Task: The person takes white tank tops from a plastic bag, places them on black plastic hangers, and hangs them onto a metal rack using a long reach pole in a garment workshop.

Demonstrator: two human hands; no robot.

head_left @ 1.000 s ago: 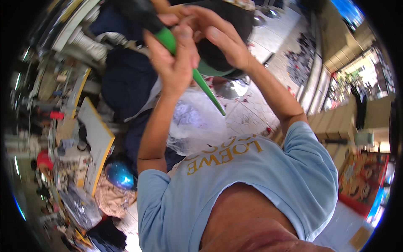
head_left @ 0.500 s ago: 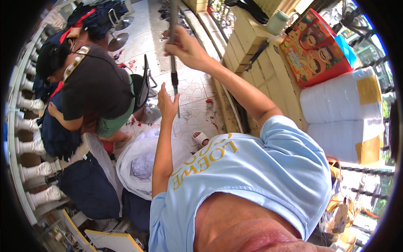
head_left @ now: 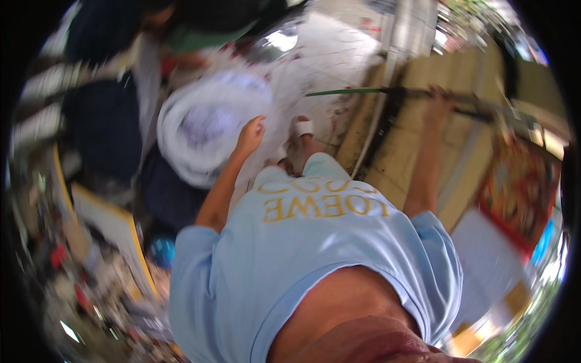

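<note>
My right hand (head_left: 439, 101) is wrapped round a long thin pole (head_left: 363, 91), out to the right above a yellowish ledge. The pole lies nearly level across the view; its thin green end points left over the tiled floor, and its right part is blurred. My left hand (head_left: 249, 137) hangs empty, its fingers loosely curled and somewhat smeared. It is just beside a white plastic bag (head_left: 175, 154) holding pale, bunched-up stuff, without gripping it.
Dark cloth (head_left: 103, 127) lies left of the bag. Farther off, a seated person (head_left: 212, 12) shows only in part. A yellow-edged white board (head_left: 109, 212) stands at lower left. At right, the yellowish ledge (head_left: 448, 163) bears a red printed bag (head_left: 520, 193) and white wrapped bundles (head_left: 484, 257).
The pole has swung from upright to nearly level, moving right with my right hand. My left hand has dropped back beside the white bag, its fingers now curled. The view has tilted downward.
</note>
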